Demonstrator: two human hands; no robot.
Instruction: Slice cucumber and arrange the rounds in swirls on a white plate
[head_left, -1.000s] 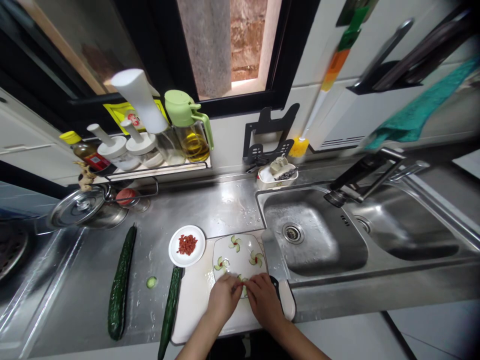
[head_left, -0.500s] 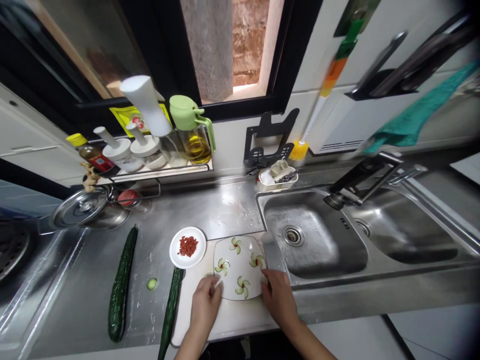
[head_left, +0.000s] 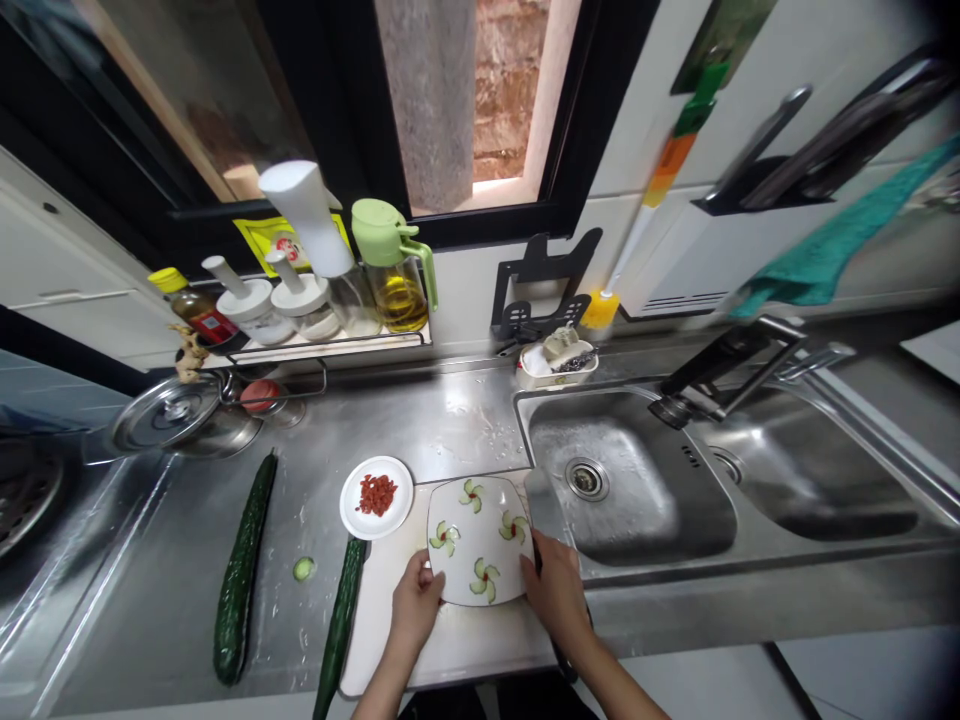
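Note:
A white squarish plate [head_left: 480, 535] bears four-petal-like cucumber flowers, several of them, with small red centres. It sits over a pale cutting board [head_left: 465, 650]. My left hand [head_left: 416, 600] pinches the plate's lower left edge, thumb on top. On the opposite side, my right hand [head_left: 556, 590] grips the lower right edge with its thumb over the rim. Left of the plate is a small white dish [head_left: 347, 497] holding red pieces [head_left: 376, 494]. A cleaver blade [head_left: 546, 505] shows partly beside the right edge of the plate.
One cucumber [head_left: 244, 570] lies at the left, another [head_left: 341, 625] beside the board, with a cucumber slice [head_left: 303, 568] between them. A double sink [head_left: 637, 480] with a black faucet [head_left: 712, 370] is at the right. Seasoning jars and an oil jug [head_left: 397, 290] stand on a rear shelf.
My fingers have closed on the plate's edges, where they were only beside or touching them before. The view has shifted slightly.

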